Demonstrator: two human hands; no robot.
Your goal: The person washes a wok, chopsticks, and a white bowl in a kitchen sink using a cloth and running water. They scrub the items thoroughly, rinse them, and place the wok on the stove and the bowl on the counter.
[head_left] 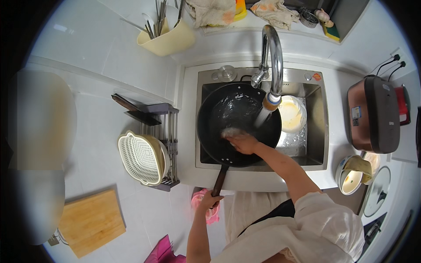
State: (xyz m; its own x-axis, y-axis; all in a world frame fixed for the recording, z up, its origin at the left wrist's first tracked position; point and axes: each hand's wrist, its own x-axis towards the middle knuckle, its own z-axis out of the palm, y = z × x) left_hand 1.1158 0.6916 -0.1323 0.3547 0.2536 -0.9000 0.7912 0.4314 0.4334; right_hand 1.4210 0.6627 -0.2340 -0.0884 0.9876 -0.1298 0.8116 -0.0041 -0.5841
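Observation:
A black wok (213, 108) rests over the left part of the steel sink, tilted under the chrome faucet (277, 62). Water runs from the faucet into the right side of the wok. My left hand (210, 200) is closed round the wok's dark wooden handle (219, 180), in front of the counter's edge. Inside the wok, my right hand (244, 143) presses a pale scrubbing pad (232, 132) against the lower middle of its surface. A white bowl (292, 115) with yellowish residue stands in the sink, right of the wok.
Left of the sink, a white colander (138, 157) and a cleaver (141, 113) sit on a metal rack (172, 148). Stacked bowls (348, 184), a glass lid (378, 194) and a brown appliance (360, 115) are at the right. A cream utensil holder (171, 42) hangs at the back left.

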